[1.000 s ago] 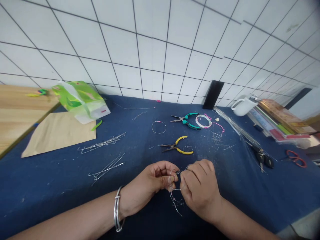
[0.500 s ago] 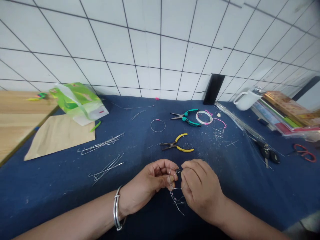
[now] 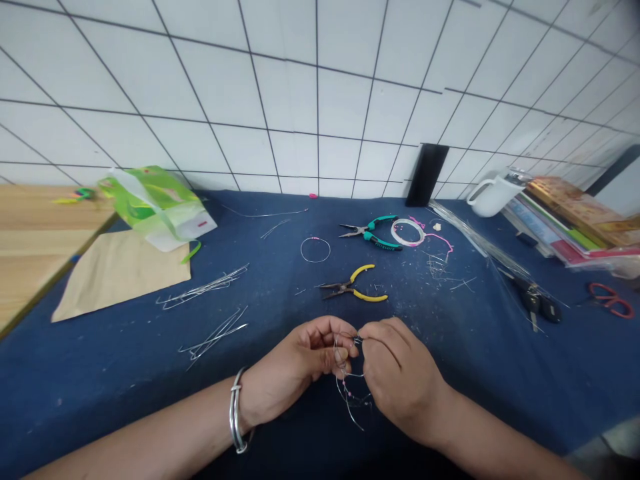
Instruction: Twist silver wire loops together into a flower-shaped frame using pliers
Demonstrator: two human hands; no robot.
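Observation:
Near the front edge, my left hand (image 3: 313, 357) pinches a thin silver wire piece (image 3: 349, 395) with small pink beads between thumb and fingers. Close beside it on the right, my right hand (image 3: 400, 373) has its fingers closed on the wire's upper part; its fingertips are partly hidden. Loose wire ends hang below both hands. Just beyond them lie yellow-handled pliers (image 3: 363, 295), jaws pointing left. Farther back are teal-handled pliers (image 3: 383, 245) and a thin wire ring (image 3: 315, 261) with a pink part.
Bent wires (image 3: 213, 285) lie at left, near a brown paper sheet (image 3: 125, 273) and a green bag (image 3: 145, 193). Toward the right are a white coil (image 3: 395, 233), long wires (image 3: 480, 243), black-handled cutters (image 3: 535, 303), red scissors (image 3: 607, 300), a white mug (image 3: 495, 198) and books (image 3: 575, 227).
The beaded wire has shifted slightly left and its hanging end has swung left. My right fingertips have moved slightly left, while my left hand has barely moved.

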